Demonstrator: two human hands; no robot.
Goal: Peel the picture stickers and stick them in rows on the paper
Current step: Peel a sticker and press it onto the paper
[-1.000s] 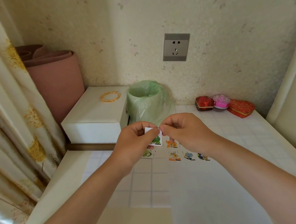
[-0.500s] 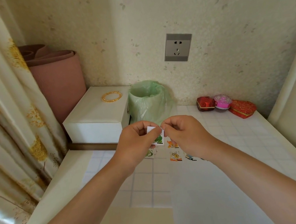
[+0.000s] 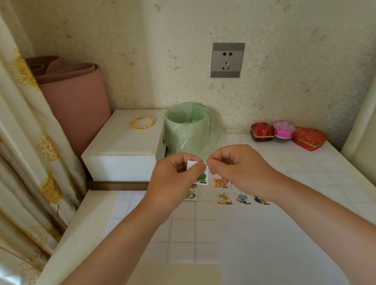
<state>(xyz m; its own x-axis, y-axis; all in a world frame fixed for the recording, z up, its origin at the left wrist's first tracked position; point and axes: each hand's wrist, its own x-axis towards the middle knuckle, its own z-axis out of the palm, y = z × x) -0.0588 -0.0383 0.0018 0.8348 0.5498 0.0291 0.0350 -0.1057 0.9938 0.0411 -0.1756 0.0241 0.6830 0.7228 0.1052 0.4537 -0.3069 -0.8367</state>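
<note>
1. The left hand (image 3: 175, 183) pinches a small green sticker (image 3: 201, 178) on its white backing. The right hand (image 3: 236, 172) pinches the sticker's upper corner.
2. The sticker seems very light, thin and floppy, and easy to crease, so the corner edge is the safest place to hold it.
3. The paper (image 3: 252, 251) lies on the table just below both hands.

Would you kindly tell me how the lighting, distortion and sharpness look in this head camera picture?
Head view: soft, even daylight, with no hard shadows or glare. Head view: wide-angle distortion bows the curtain at the left edge. Head view: the left hand and right hand pinching the green sticker are fairly sharp, though its small print is unreadable.
</note>
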